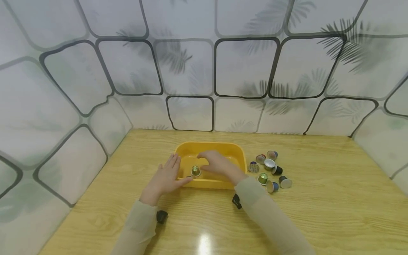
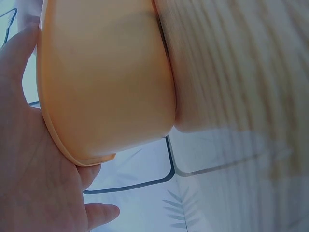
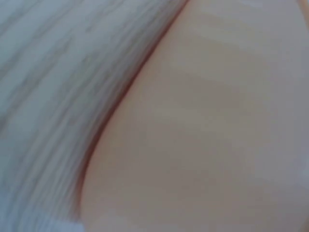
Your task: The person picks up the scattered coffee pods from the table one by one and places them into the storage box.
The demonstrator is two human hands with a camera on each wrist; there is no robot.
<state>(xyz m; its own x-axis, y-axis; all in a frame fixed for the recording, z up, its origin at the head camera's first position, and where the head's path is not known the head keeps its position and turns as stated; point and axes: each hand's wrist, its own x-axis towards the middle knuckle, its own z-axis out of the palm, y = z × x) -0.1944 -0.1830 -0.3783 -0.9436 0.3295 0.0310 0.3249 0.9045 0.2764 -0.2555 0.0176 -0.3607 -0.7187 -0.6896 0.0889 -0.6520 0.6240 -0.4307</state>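
Two hands work at one yellow tub (image 1: 191, 150) on your wooden table (image 1: 318, 212). Starting at the left, your left hand (image 1: 165, 176) lies flat and open against the tub's left wall, fingers straight, gripping nothing; the left wrist view shows the palm (image 2: 34, 164) pressed along the rim, which looks like a brace to keep the tub from sliding. Inside the tub, near the front wall, one gold-green coffee capsule (image 1: 196, 171) stands just beside your left thumb. Your right hand (image 1: 214, 162) hovers over the tub's middle, palm down, fingers loosely curved; you seem to hold nothing in it, though its underside is hidden and the right wrist view is only blur. Further right, a loose cluster of capsules (image 1: 269, 170) sits on the table just beside the tub, within easy reach of that hand.
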